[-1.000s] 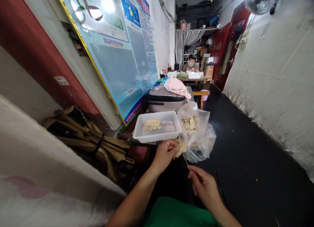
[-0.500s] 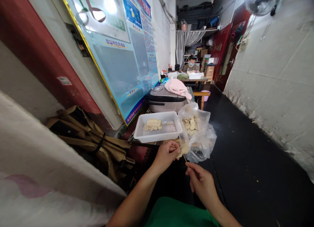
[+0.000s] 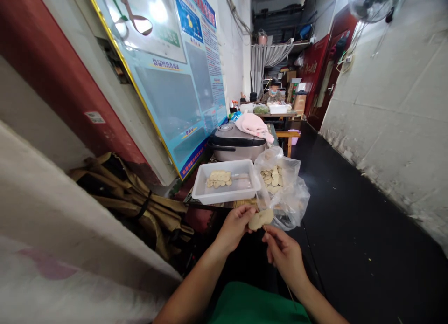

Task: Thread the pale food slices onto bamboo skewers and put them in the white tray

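My left hand (image 3: 235, 227) pinches a flat pale food slice (image 3: 261, 218) in front of me. My right hand (image 3: 283, 254) is closed round a thin bamboo skewer (image 3: 289, 289), whose tip meets the slice from below. Just beyond my hands stands a white plastic tray (image 3: 226, 194) with several threaded slices (image 3: 219, 178) in it. Beside the tray, to its right, an open clear plastic bag (image 3: 285, 200) holds several loose slices (image 3: 273, 177).
A grey rice cooker (image 3: 235, 146) with a pink cloth (image 3: 254, 124) on it stands behind the tray. A brown folded bag (image 3: 133, 203) lies at the left against the wall with a blue poster (image 3: 175, 77). A person sits at a far table (image 3: 276, 112). Dark floor runs along the right.
My right hand has slid up the skewer toward the slice, and the slice has turned flatter and come slightly lower and nearer to me. Both hands are now close together.
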A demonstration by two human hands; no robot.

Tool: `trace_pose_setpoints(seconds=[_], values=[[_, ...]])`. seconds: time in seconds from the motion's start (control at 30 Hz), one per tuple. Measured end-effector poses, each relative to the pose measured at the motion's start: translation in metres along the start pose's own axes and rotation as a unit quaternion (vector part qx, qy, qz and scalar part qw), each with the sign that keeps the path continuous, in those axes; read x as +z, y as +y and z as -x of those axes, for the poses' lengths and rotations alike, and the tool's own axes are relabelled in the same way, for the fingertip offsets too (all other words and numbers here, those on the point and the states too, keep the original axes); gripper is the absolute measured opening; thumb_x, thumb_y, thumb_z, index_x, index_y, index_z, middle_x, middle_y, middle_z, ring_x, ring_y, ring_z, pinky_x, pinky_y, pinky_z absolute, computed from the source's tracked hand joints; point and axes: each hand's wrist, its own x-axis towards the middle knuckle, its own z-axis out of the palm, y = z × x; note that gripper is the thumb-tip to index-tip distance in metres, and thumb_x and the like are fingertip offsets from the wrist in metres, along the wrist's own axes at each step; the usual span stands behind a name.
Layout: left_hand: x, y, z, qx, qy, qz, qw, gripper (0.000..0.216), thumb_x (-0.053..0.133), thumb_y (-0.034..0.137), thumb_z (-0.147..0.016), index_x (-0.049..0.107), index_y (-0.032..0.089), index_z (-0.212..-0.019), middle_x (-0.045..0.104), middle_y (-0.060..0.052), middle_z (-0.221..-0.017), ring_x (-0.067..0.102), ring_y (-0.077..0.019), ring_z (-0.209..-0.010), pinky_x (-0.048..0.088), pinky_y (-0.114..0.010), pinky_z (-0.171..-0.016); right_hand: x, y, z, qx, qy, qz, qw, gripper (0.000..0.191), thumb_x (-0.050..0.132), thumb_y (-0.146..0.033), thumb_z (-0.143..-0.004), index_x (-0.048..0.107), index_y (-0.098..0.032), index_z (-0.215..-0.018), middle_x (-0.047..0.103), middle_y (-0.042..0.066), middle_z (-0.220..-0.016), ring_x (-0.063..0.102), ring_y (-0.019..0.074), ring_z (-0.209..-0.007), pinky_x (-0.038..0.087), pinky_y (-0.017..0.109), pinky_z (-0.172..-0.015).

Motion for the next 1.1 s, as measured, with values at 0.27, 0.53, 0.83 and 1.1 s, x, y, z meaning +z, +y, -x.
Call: trace_pose_setpoints(seconds=[0.27, 0.53, 0.83, 1.1], values=[[0.02, -0.024, 0.007, -0.016, -0.028, 0.171, 0.985, 0.036, 0.067, 0.041, -0.074, 0.065, 0.01, -0.092, 0.065, -0.007, -0.08, 0.054, -0.0087, -0.059, 0.038, -0.018, -0.049, 0.011, -0.001, -0.002, 0.053, -0.015, -0.043, 0.998, 0.039, 0.064, -0.048, -0.076, 0.066, -0.014, -0.095, 0.06, -0.002, -0.063, 0.043, 0.0037, -0.032, 0.033, 0.016, -0.029], [0.016, -0.02, 0.001, -0.017, 0.069, 0.267, 0.961, 0.026, 0.068, 0.024, -0.075, 0.063, 0.012, -0.098, 0.067, -0.011, -0.099, 0.065, -0.0193, -0.091, 0.052, -0.032, -0.084, 0.009, 0.016, 0.018, 0.11, -0.058, -0.035, 0.992, 0.041, 0.061, -0.051, -0.076, 0.064, -0.015, -0.096, 0.057, -0.004, -0.061, 0.044, 0.0037, -0.029, 0.03, 0.014, -0.026], [0.016, -0.021, 0.0, -0.025, 0.08, 0.235, 0.968, 0.022, 0.068, 0.025, -0.076, 0.063, 0.009, -0.091, 0.068, -0.011, -0.09, 0.067, -0.0184, -0.082, 0.053, -0.039, -0.086, 0.009, 0.02, 0.03, 0.124, -0.049, -0.015, 0.991, 0.048, 0.056, -0.056, -0.078, 0.065, -0.012, -0.096, 0.053, -0.006, -0.05, 0.036, 0.002, -0.025, 0.021, 0.015, -0.029], [0.025, -0.025, 0.004, -0.031, 0.083, 0.213, 0.973, 0.025, 0.07, 0.028, -0.074, 0.064, 0.009, -0.089, 0.068, -0.01, -0.086, 0.067, -0.0178, -0.078, 0.053, -0.04, -0.085, 0.008, 0.018, 0.024, 0.109, -0.027, -0.023, 0.993, 0.046, 0.059, -0.055, -0.076, 0.067, -0.013, -0.093, 0.056, -0.004, -0.052, 0.037, 0.0026, -0.025, 0.02, 0.015, -0.027]])
